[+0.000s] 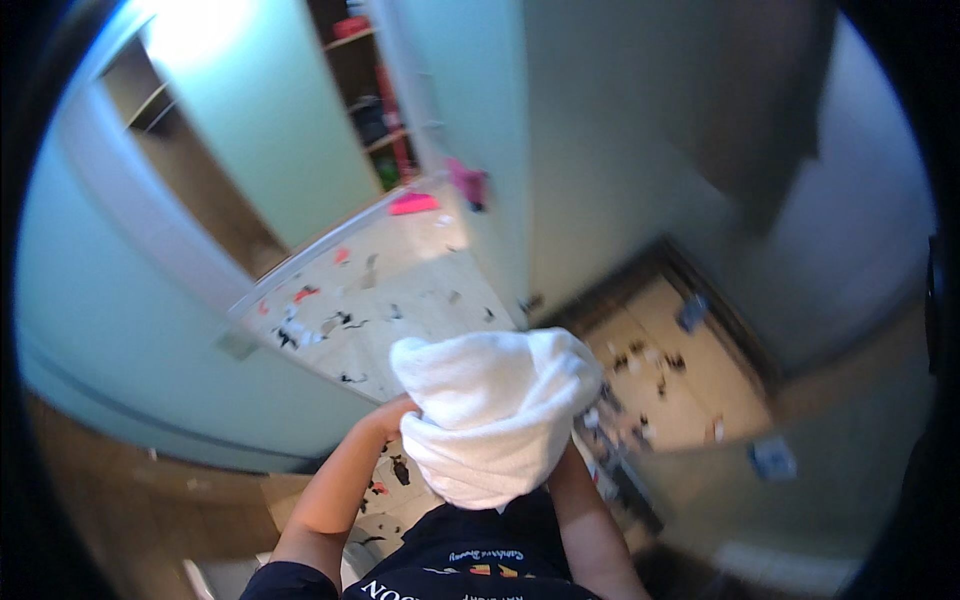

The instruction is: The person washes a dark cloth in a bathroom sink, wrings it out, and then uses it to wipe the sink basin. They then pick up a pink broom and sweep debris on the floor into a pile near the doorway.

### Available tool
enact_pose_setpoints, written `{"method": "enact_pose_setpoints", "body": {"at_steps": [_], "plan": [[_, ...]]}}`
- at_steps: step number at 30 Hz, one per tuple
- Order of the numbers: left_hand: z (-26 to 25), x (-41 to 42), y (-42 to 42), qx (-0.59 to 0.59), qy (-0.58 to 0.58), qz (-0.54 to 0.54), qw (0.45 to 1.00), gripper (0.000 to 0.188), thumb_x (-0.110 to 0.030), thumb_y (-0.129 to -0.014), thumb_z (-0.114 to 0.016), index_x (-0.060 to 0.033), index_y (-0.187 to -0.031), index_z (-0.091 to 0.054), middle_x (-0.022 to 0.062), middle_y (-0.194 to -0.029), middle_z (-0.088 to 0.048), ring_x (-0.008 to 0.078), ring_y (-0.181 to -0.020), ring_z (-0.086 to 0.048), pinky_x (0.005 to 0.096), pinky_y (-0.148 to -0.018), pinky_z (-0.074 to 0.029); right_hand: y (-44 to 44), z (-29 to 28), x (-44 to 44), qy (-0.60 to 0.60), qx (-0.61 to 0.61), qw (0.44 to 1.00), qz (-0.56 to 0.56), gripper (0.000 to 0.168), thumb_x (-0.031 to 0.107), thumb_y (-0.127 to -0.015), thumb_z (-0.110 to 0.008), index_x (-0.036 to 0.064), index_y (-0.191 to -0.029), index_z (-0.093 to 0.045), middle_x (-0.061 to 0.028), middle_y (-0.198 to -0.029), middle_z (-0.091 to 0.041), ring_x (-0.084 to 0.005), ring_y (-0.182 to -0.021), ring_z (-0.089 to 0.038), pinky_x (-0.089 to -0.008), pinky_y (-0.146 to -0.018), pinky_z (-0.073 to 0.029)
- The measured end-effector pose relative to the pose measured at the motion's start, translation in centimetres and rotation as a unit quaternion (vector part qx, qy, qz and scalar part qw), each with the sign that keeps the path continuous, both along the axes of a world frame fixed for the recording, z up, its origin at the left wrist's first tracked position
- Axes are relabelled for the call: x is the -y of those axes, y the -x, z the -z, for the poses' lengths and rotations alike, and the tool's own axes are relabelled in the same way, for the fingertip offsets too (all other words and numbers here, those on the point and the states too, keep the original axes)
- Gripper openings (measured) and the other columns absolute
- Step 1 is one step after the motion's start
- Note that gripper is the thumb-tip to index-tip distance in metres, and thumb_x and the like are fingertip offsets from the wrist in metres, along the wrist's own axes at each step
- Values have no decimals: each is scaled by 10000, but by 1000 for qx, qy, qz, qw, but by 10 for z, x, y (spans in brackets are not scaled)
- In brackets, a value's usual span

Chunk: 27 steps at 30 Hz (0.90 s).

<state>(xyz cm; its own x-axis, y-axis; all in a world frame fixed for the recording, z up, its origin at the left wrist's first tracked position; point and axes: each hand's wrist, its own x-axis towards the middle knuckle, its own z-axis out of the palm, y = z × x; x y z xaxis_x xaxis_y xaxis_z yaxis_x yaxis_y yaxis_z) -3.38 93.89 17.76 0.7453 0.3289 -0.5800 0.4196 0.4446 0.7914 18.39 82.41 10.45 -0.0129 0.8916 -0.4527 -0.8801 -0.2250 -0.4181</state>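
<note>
A bunched white cloth (502, 412), apparently a towel, is held up in front of my chest. My left hand (403, 415) grips it at its left edge, with the fingers mostly covered by the folds. On the other side, my right forearm (589, 510) runs up behind the cloth. The cloth hides my right hand. Folds cross its front, and its top edge bulges at both corners. Below it is the front of my dark printed shirt (480, 555).
Scraps litter the pale floor (420, 277) on the left and the tan floor (705, 322) on the right. A pink broom head (414, 203) stands near shelves (349, 45) beyond a doorway. Pale green walls (262, 97) rise around me. The right side is blurred.
</note>
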Motion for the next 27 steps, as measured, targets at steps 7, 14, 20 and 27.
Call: {"method": "enact_pose_setpoints", "body": {"at_steps": [7,14,20,27], "plan": [[49,-30,53,-6,75,-283,956,525,-303,-858,-553,-72,-1309,-417,93,-1254,-505,195,-1108,-520,340,-941,-425,4,13,-109,4,-11,985,-172,574,447,-905,-434,70,-1332,-360,-143,-1287,-473,-253,-1134,-507,-403,-959,-418],[50,-143,92,70,78,-399,911,559,-379,-872,-533,-64,-1314,-401,92,-1254,-510,192,-1083,-539,344,-926,-438,36,-10,-273,22,5,969,-248,570,444,-907,-432,70,-1332,-361,-143,-1285,-474,-253,-1132,-508,-402,-959,-418],[62,-298,85,77,77,-426,898,495,-331,-889,-514,-40,-1282,-437,86,-1201,-551,176,-1034,-567,315,-872,-463,39,-6,-432,26,37,962,-270,566,441,-909,-430,70,-1332,-361,-143,-1284,-475,-252,-1131,-509,-401,-959,-418],[42,-436,115,80,56,-414,905,597,-445,-909,-446,-53,-1347,-342,88,-1243,-521,158,-1076,-539,301,-892,-448,67,-19,-572,19,43,951,-306,562,437,-911,-427,70,-1331,-362,-143,-1283,-476,-251,-1130,-510,-399,-959,-419]]}}
